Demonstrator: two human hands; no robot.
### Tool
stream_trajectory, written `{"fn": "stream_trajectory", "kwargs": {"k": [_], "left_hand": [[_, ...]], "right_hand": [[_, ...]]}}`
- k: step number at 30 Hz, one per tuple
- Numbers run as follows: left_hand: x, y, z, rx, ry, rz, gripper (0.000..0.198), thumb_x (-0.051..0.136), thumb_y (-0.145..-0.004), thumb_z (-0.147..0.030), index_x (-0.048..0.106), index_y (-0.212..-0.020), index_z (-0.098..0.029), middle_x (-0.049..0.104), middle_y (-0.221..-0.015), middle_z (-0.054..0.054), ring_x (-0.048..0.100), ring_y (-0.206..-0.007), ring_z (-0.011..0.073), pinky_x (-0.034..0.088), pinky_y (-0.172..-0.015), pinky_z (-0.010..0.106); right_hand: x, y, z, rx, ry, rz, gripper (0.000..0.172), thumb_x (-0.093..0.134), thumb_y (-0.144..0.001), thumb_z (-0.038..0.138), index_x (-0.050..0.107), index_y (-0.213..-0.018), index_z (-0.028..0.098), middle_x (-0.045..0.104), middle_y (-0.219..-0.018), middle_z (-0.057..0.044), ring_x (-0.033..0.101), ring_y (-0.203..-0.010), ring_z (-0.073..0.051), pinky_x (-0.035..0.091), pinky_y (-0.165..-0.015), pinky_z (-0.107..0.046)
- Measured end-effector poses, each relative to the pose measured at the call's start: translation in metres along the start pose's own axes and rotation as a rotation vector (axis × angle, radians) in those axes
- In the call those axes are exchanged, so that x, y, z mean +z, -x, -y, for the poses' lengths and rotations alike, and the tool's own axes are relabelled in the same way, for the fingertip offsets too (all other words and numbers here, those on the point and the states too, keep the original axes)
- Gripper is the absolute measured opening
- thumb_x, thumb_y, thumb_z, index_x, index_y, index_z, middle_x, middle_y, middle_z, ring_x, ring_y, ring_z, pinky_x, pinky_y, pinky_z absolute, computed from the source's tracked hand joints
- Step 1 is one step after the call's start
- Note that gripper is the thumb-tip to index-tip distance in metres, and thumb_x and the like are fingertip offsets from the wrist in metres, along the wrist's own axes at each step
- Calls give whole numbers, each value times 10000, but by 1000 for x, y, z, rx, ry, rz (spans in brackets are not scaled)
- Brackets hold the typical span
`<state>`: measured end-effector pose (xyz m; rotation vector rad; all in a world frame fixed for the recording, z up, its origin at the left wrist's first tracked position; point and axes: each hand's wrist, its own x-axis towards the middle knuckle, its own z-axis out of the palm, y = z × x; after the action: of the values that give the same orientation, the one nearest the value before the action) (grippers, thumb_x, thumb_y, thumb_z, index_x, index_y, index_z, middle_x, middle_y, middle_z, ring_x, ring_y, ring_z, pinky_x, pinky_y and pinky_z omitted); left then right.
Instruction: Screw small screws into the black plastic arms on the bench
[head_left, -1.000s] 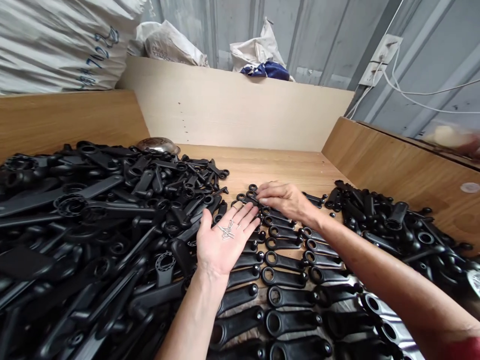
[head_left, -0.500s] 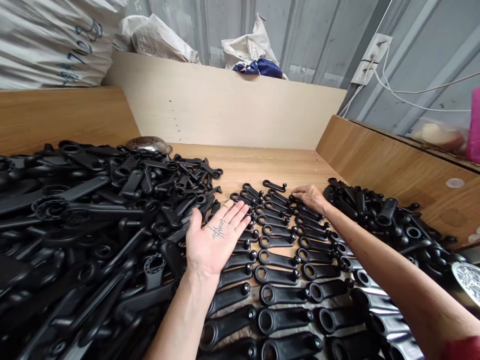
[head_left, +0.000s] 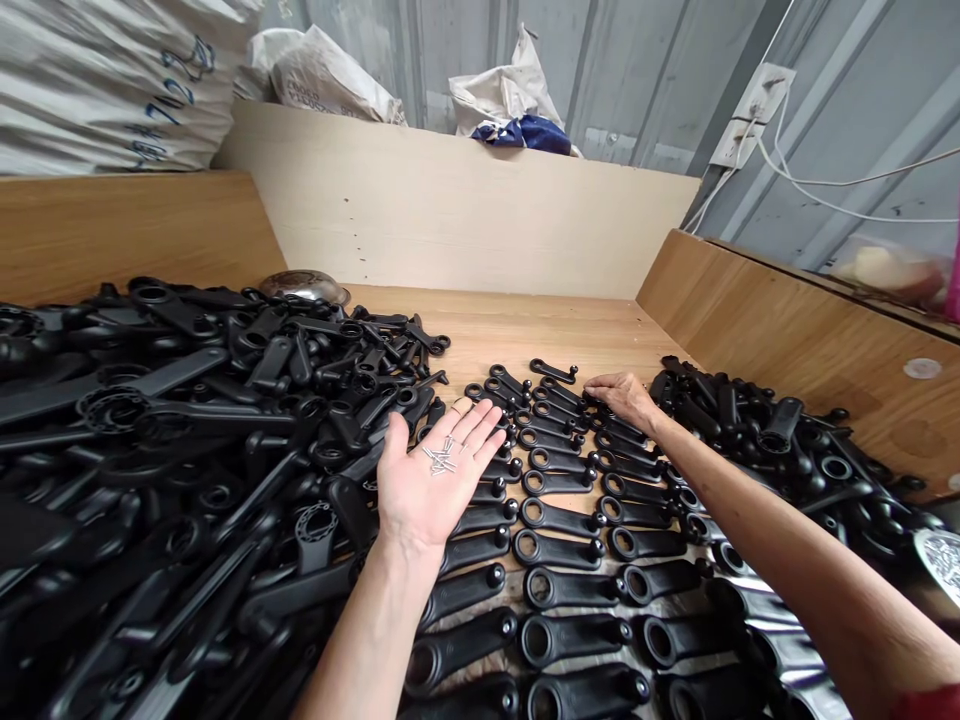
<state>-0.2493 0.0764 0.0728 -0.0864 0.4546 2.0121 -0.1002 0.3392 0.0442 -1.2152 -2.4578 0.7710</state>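
My left hand [head_left: 431, 480] lies palm up with its fingers stretched out, and several small metal pins [head_left: 441, 457] rest on the palm. It hovers over rows of black plastic handle parts [head_left: 559, 520] laid side by side on the wooden table [head_left: 525, 335]. My right hand [head_left: 621, 395] reaches to the far end of the rows, fingers bent down on the black parts there. What its fingertips hold, if anything, is hidden.
A big loose heap of black parts [head_left: 172, 440] fills the left side, a smaller heap [head_left: 772, 440] the right. A metal bowl [head_left: 304, 286] sits at the back left. Wooden walls [head_left: 450, 220] enclose the table. Sacks [head_left: 97, 90] lie behind, cables [head_left: 810, 180] at right.
My right hand moved from the middle of the rows to their far right end, and has stayed there. The left palm with the pins hardly moved.
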Motion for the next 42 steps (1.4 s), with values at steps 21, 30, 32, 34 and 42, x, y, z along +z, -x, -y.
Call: {"fn": "stream_trajectory", "kwargs": {"k": [21, 30, 32, 34, 42], "left_hand": [[-2, -2, -1, -7, 32, 38, 790, 299, -849, -618, 315, -1318, 18, 542, -1172, 282, 525, -1092, 384, 526, -792, 491], [-2, 2, 3, -37, 144, 91, 775, 326, -819, -666, 380, -1261, -32, 519, -1179, 268, 578, -1004, 325, 526, -739, 420], [0, 4, 3, -40, 164, 117, 728, 317, -837, -646, 417, -1216, -33, 555, -1105, 239, 605, -879, 258, 522, -641, 333], [2, 6, 3, -49, 189, 134, 696, 301, -851, -633, 457, -1160, -28, 587, -984, 187, 587, -747, 191, 487, -550, 264], [5, 8, 1, -66, 220, 154, 680, 265, -872, -611, 489, -1091, -8, 566, -801, 111, 529, -626, 136, 457, -502, 218]], "right_hand": [[12, -6, 40, -170, 73, -66, 179, 568, -846, 282, 649, -894, 130, 661, -779, -30, 624, -729, -155, 496, -688, -299], [23, 77, 135, -834, -43, 50, 142, 582, -786, 211, 707, -850, 226, 676, -951, -28, 576, -933, -200, 427, -867, -346], [31, 85, 145, -941, 25, 84, 139, 568, -814, 205, 703, -839, 223, 665, -960, -38, 558, -906, -203, 423, -847, -364], [38, 86, 148, -997, 88, 85, 147, 552, -837, 201, 699, -835, 200, 654, -960, -65, 541, -895, -214, 412, -846, -387], [49, 83, 154, -977, 45, 100, 113, 579, -793, 125, 674, -757, 175, 640, -991, -65, 518, -957, -223, 396, -888, -403]]}}
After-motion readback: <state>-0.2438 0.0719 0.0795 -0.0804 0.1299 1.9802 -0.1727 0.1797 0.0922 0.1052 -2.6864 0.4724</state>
